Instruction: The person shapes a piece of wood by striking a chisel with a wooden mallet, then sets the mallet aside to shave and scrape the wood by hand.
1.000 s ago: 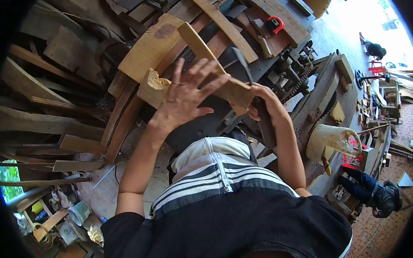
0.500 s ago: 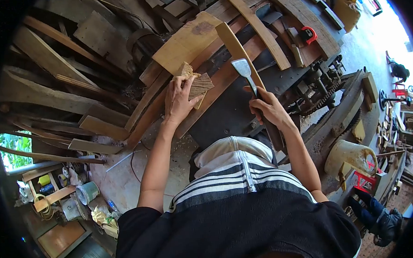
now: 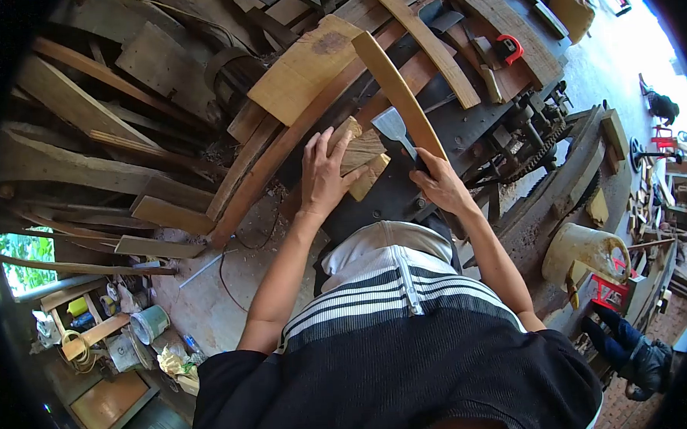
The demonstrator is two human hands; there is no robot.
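Note:
My left hand (image 3: pixel 326 173) is closed on a block of wood (image 3: pixel 362 151), fingers over its far side and thumb along the near side. Paler wood shows at both ends of the block, close over the dark metal bench top (image 3: pixel 344 218). In my right hand (image 3: pixel 440 183) is a chisel (image 3: pixel 391 126) with a flared steel blade, its edge pointing up and left, just right of the block. The fingers hide most of its handle. A long, thin curved slat (image 3: pixel 396 86) runs behind the blade and ends at my right hand.
A wide pale board (image 3: pixel 303 70) and curved planks (image 3: pixel 424 46) lie on the bench's far side, near a red tape measure (image 3: pixel 509 49). Scrap boards (image 3: pixel 88 160) crowd the left. At right stand a toothed machine (image 3: pixel 540 160) and a plastic jug (image 3: pixel 579 254). Another person (image 3: pixel 633 355) is at lower right.
My left hand has moved right and toward my body with the wood block, away from the planks. The chisel has shifted slightly left and down, closer to the block.

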